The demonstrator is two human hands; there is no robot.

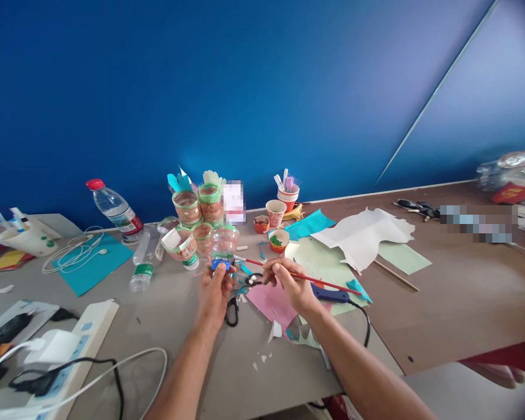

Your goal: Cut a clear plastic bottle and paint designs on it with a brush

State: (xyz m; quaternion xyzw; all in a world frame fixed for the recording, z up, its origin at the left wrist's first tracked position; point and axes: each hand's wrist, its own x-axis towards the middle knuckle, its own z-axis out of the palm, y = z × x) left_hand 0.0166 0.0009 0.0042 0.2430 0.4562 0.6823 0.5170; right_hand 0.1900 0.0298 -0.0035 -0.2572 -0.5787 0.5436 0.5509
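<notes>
My left hand [215, 294] is closed on the blue cap [220, 265] of what looks like a cut clear bottle top [224, 238], its wide greenish rim facing up. In my right hand [291, 284] is a thin red-handled paintbrush [332, 285], its bristle end pointing left. The brush tip is close beside the bottle top; whether they touch I cannot tell. Scissors with black handles [231, 312] lie by my left hand. Under my right hand are a pink paper sheet [269, 300] and a blue glue gun [331, 293] with a black cord.
Painted cut-bottle cups [186, 207] stand stacked behind my left hand. Small paint cups [279, 240] sit beyond the brush. Left are a clear bottle [142, 268], a red-capped bottle [118, 210] and a power strip [85, 344]. Crumpled white paper [365, 230] lies right. Another person's hand [499, 373] shows lower right.
</notes>
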